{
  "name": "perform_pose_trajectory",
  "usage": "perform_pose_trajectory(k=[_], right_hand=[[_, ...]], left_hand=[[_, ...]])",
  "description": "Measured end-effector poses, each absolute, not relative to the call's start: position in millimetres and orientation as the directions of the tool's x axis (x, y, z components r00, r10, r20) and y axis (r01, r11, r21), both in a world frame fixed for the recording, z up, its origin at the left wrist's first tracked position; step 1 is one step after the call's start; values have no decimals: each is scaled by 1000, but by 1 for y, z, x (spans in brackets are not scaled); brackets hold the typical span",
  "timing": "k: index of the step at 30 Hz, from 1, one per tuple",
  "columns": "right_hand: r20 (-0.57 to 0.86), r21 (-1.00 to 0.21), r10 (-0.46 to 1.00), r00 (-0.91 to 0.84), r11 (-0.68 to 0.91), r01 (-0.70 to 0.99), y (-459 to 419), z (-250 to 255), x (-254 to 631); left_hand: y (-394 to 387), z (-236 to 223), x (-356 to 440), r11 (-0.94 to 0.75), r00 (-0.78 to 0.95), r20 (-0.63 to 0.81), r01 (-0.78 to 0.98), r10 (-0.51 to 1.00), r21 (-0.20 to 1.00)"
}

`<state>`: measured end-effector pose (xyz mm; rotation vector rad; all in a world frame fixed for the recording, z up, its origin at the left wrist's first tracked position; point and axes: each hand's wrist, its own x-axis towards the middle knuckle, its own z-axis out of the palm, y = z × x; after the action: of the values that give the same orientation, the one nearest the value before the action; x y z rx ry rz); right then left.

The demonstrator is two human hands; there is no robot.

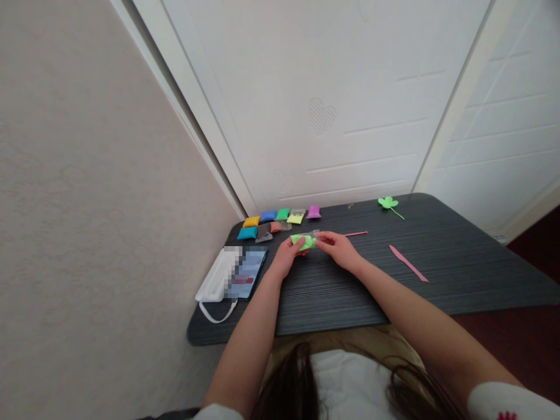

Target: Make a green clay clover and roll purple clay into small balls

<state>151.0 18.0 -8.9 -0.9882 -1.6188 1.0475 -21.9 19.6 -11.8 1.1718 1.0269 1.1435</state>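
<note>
My left hand (pixel 286 255) and my right hand (pixel 336 246) meet over the dark table (pixel 437 262), both closed on a small clear packet of light green clay (pixel 304 240). The left fingers grip its left end, the right fingers pinch its right end. The packet sits just above the tabletop.
Several small coloured clay packets (pixel 280 221) lie in rows at the back left. A phone (pixel 247 272) and a white power bank (pixel 217 276) rest at the left edge. A thin pink stick (pixel 355 234), a pink modelling tool (pixel 408 263) and a green clay clover (pixel 388 204) lie to the right.
</note>
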Motion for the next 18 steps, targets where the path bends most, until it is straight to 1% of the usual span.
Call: perform_pose_trajectory(k=[9, 15, 18], right_hand=[[301, -929, 930, -212, 336, 153, 19, -4, 155], [368, -868, 888, -277, 435, 239, 16, -3, 153], [412, -834, 867, -280, 483, 266, 13, -2, 152]], left_hand=[[17, -9, -21, 42, 153, -15, -174, 988, 984], [15, -6, -21, 70, 165, -35, -211, 986, 975], [15, -5, -21, 85, 168, -45, -241, 985, 967]])
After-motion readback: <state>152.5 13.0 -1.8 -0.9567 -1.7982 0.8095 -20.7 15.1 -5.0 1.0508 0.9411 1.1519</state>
